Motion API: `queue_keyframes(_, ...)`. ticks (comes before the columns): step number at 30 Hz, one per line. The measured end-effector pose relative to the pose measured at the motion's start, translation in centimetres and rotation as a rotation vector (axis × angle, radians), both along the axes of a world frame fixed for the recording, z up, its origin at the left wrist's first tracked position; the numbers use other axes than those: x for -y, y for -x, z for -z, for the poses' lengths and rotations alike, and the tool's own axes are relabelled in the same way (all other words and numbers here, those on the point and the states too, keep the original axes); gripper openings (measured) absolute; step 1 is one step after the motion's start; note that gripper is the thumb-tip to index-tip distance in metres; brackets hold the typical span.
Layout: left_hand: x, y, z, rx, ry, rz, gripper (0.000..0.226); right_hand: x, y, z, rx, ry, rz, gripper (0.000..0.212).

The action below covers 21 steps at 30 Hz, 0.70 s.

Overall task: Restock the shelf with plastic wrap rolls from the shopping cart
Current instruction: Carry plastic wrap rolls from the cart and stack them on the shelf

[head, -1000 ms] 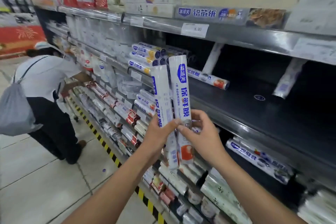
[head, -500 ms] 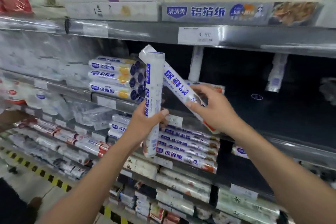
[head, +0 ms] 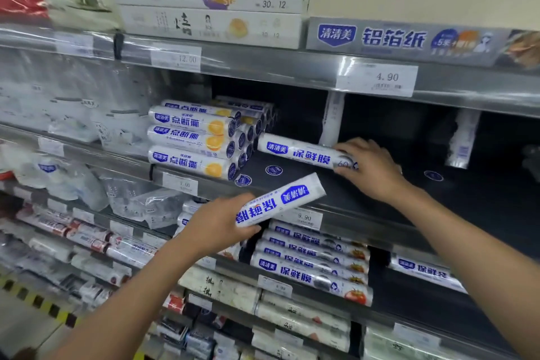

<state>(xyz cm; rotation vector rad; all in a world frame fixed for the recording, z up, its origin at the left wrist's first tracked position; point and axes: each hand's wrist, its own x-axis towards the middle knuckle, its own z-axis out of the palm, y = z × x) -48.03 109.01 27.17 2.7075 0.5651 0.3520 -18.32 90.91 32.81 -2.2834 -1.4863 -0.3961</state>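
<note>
My right hand [head: 369, 168] grips the right end of a white plastic wrap roll [head: 298, 152] with blue lettering that lies flat on the dark middle shelf [head: 380, 193]. My left hand [head: 217, 223] holds a second such roll [head: 280, 200] in front of the shelf's edge, tilted with its far end up to the right. A stack of rolls with orange pictures [head: 190, 137] sits on the same shelf to the left of the laid roll. The shopping cart is out of view.
The shelf right of my right hand is dark and mostly bare. Rolls with tomato pictures [head: 309, 260] fill the shelf below. Flat white boxes [head: 210, 6] and a foil box [head: 409, 41] stand on the top shelf. Bagged goods [head: 73, 114] fill the left side. Hazard tape [head: 35, 301] marks the floor.
My right hand has carried its roll onto the middle shelf and laid it flat. My left hand has tipped its roll from upright to a slant. The view has moved closer to the shelf.
</note>
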Motion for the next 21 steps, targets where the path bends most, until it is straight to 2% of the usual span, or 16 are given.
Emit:
queue_keyframes(11, -2.6, -0.2, 1.3, -0.094, -0.227, 0.093, 0.038, -2.1, -1.2, 2.7, 0.024, 0.002, 0.036, 0.050)
queue_keyframes(17, -3.1, -0.5, 1.7, -0.072, -0.236, 0.109, 0.038, -2.4, -1.2, 2.4, 0.011, -0.002, 0.026, 0.045)
queue_keyframes(21, -3.2, -0.7, 2.0, -0.080, -0.222, 0.122, 0.039, -2.1, -1.1, 2.4, 0.009, 0.005, 0.047, 0.050)
